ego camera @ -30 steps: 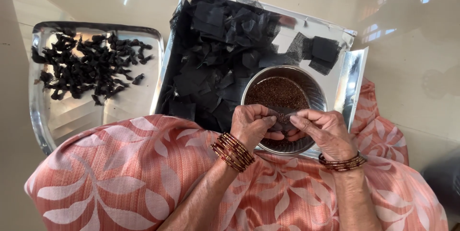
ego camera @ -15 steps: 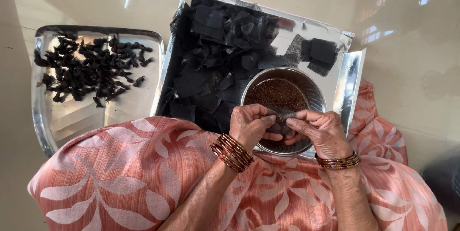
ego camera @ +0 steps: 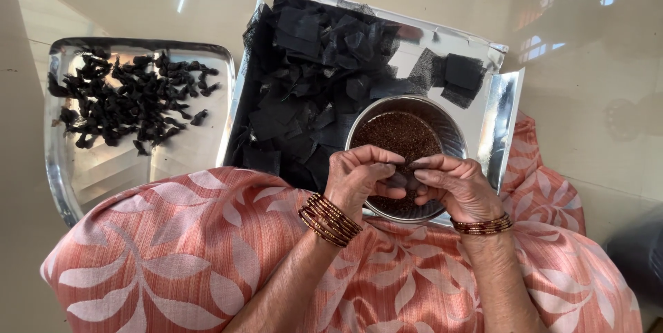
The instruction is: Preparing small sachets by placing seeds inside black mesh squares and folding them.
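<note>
Fingertips (ego camera: 404,167) hide a small dark piece (ego camera: 402,180) above the bowl (ego camera: 452,129).

Steel tray (ego camera: 76,188) of perhaps twisted black bundles (ego camera: 128,102)

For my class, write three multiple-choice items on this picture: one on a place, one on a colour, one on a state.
1. Where is the round steel bowl?
A. on the tray of black cloth squares
B. on the tray of small twisted pieces
C. on the floor

2. What colour is the bowl's granular filling?
A. white
B. green
C. dark brown

3. The left hand and right hand are
A. flat on the lap
B. pinched together over the bowl
C. far apart

Answers: 1 A, bowl sits among the squares; 2 C, brown grains show; 3 B, fingertips meet above it.
</note>
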